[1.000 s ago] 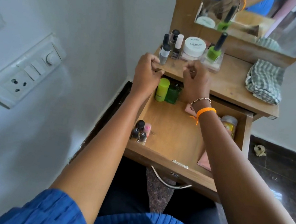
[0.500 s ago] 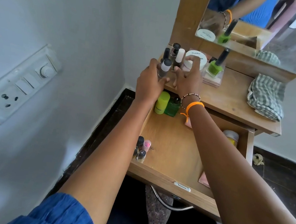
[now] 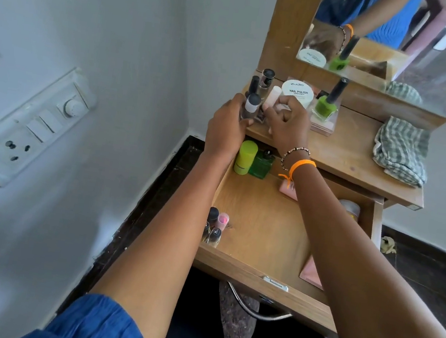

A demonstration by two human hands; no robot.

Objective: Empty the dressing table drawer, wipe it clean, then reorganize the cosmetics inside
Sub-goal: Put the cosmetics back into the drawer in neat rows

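**A:** What's furthest left?

**B:** A switchboard point(image 3: 24, 124) on the white wall, with a socket and a round dial. Then the open drawer point(image 3: 264, 233) of the dressing table. In its near left corner stands a cluster of small nail polish bottles point(image 3: 214, 227), one with a pink cap.

**A:** And the hands?

**B:** The left hand point(image 3: 226, 129) is up at the left end of the surface point(image 3: 345, 155), fingers curled round a nail polish bottle with a white-banded cap point(image 3: 251, 106). Just beside it, the right hand point(image 3: 287, 126) pinches a pale pink tube point(image 3: 272, 98). Two dark-capped bottles point(image 3: 260, 83) stand behind them.

**A:** What's below the hands?

**B:** At the drawer's back left, a lime-green container point(image 3: 245, 157) touching a green bottle point(image 3: 261, 164). The right forearm crosses over the drawer and partly hides a pink item point(image 3: 288, 188) at the back and a flat pink piece point(image 3: 312, 270) near the front.

**A:** Further right?

**B:** On the surface, a white jar labelled nail polish point(image 3: 298, 93), then a green nail polish bottle point(image 3: 326, 106) with a tall black cap. A jar point(image 3: 350, 209) sits at the drawer's right wall. A checked cloth point(image 3: 400, 155) lies crumpled at the far right, below the mirror point(image 3: 408, 46).
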